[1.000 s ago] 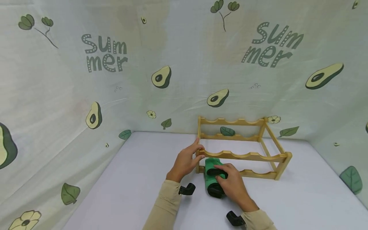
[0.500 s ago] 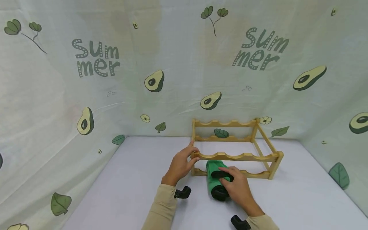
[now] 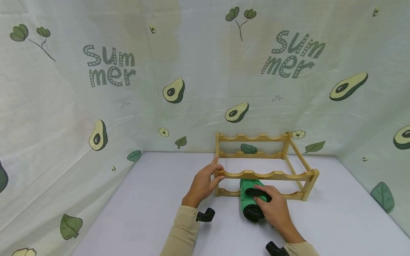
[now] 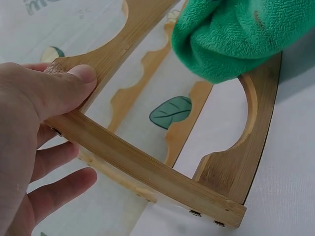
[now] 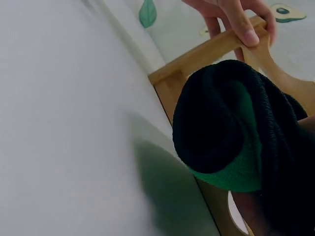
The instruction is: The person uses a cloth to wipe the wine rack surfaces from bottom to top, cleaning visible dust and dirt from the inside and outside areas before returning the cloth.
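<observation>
Green towel points lengthwise into the rack, beneath its upper front rail, as I watch the right hand pinching it and the left hand gripping the rack.

One wooden rack is at the left fingers, one green cloth in the right fingers. Behind the fingers are two black devices.

On my head feed I see a white tabletop; a wooden rack stands on it toward one o'clock, near the far edge.
</observation>
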A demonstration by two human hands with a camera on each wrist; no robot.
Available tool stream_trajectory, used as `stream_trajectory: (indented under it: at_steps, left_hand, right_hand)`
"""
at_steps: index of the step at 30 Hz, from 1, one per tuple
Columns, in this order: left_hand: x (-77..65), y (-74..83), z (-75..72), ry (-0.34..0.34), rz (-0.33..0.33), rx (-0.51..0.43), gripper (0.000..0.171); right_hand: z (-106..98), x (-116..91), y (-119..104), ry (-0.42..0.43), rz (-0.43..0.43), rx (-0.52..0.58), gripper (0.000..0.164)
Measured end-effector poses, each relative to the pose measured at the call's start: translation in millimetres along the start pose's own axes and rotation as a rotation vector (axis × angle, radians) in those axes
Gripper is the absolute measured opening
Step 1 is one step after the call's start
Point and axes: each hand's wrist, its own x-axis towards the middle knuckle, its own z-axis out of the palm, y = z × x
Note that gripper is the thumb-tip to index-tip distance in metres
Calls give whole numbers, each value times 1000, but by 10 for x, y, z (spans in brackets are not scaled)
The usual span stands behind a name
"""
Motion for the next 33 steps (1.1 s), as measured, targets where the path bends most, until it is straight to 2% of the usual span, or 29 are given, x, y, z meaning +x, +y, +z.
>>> stream_trajectory:
  at_steps: [7,14,18,27,33]
  left_hand:
    - [-9,3,19,-12,18,2,28]
    - [2,15,41,-36,9,14,29]
    - [0,19,34,-34,0,15,28]
    - [-17,24,2,3,31,24,27]
    - [-8,8,-7,4,4,21,29]
  right_hand:
    - [-167,-47,148,-3,67,-55,40]
    - [-392,-53,312,-59,136,-56,41]
    - [-466,-40,347,-78,145,-67,43]
    - [-535,-15,388,-112,188,-86,46]
    - [-543,38,406,-98,146,-71,46]
